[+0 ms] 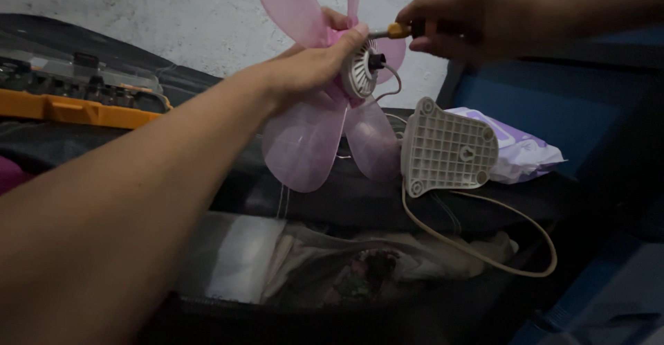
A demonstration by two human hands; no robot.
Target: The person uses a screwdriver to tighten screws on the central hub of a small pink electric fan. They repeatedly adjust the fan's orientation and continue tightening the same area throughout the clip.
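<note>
Fan (325, 120) with translucent pink blades is held up in mid-air over an open black bag (332, 200), in front of a speckled grey wall (173, 13). Your left hand (315, 65) comes in from the lower left, arm stretched across the view, fingers wrapped around the fan's hub with the thumb lying along the top edge of the white motor housing (360, 71). Your right hand (470, 16) enters from the upper right, fingers pinched closed on a screwdriver (398, 31) with a yellow-and-black handle; its shaft points left toward the hub, tip hidden behind your left fingers, so contact can't be confirmed. White ribbed base plate (446, 148) hangs loose just right of the lower blades, gridded underside facing you, not touched by either hand. Beige cord (498, 262) runs from it in a long loop down over the bag's contents: crumpled cloth and a clear plastic pouch (242, 255). White-and-purple soft pack (519, 151) sits just behind the plate on a blue surface (553, 103). Orange-edged tool case (76, 92) with bits lies open at far left, well apart from both hands.
</note>
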